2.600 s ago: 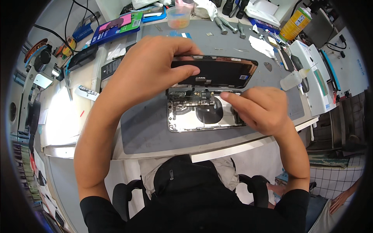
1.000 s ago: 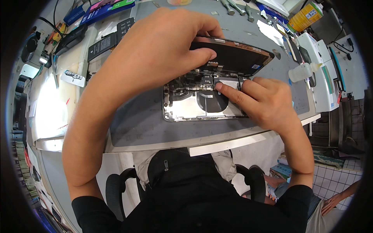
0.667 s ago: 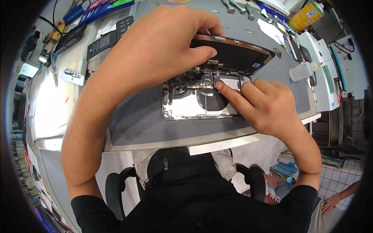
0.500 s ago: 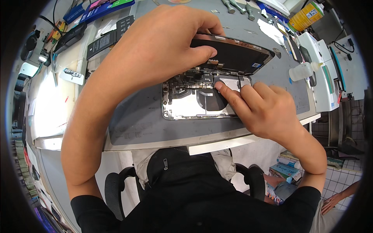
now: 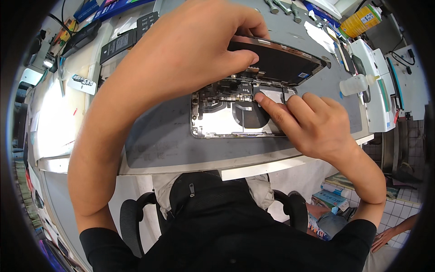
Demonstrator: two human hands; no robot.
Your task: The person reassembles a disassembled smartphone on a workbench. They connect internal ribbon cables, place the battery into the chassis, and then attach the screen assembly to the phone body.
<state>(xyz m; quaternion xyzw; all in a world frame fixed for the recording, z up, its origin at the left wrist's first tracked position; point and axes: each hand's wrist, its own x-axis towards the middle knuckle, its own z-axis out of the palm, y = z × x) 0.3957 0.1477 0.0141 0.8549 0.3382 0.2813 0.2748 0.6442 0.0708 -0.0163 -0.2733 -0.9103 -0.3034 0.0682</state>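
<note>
An opened smartphone body (image 5: 217,120) lies on the grey mat, its circuit parts, flex cables and a dark round coil area showing. Its black screen panel (image 5: 283,63) stands tilted up along the far long side. My left hand (image 5: 199,50) grips that panel near its left end, thumb on the inner face and fingers behind, partly hidden. With its index fingertip, my right hand (image 5: 312,120) presses on a small spot by the cables near the middle of the body. Its other fingers are curled in, and I see nothing held in them; the thumb is hidden.
Black phone batteries (image 5: 118,46) lie at the back left, beyond my left forearm. Grey-green screwdrivers (image 5: 283,7) are at the back. To the right stand a clear bottle (image 5: 353,85), a yellow can (image 5: 360,21) and a white machine (image 5: 374,86). Another person's hand (image 5: 384,238) shows lower right.
The whole view has shifted slightly. My left hand still holds the screen panel up, and my right index finger stays pressed at about the same place in the phone.
</note>
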